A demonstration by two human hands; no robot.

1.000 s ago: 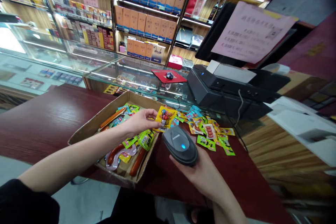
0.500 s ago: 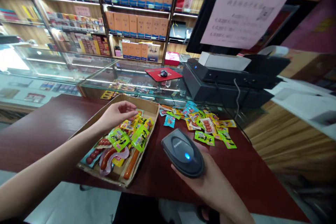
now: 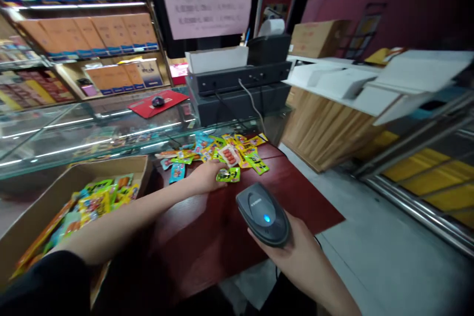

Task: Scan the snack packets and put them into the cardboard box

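Observation:
My right hand (image 3: 292, 239) is wrapped round a dark grey barcode scanner (image 3: 263, 215) with a lit blue light, held above the dark red tabletop (image 3: 196, 242). At the near side of a pile of small snack packets (image 3: 229, 155), my left hand (image 3: 209, 177) has its fingers closed on the edge of a green packet (image 3: 231, 175). White, yellow, blue and green packets lie beyond and around it. To the left, a cardboard box (image 3: 144, 170) holds more colourful packets (image 3: 92, 205), partly covered by my left forearm.
Behind the packets are a glass counter (image 3: 163, 133), a red mat (image 3: 140, 107) with a mouse (image 3: 158, 101), and black machines (image 3: 240, 103) with a cable. White boxes (image 3: 333, 79) stand on a wooden counter (image 3: 318, 128) at the right.
The view has turned right. My left hand has moved from over the cardboard box to the packet pile and closed on a green packet. The scanner stays in my right hand.

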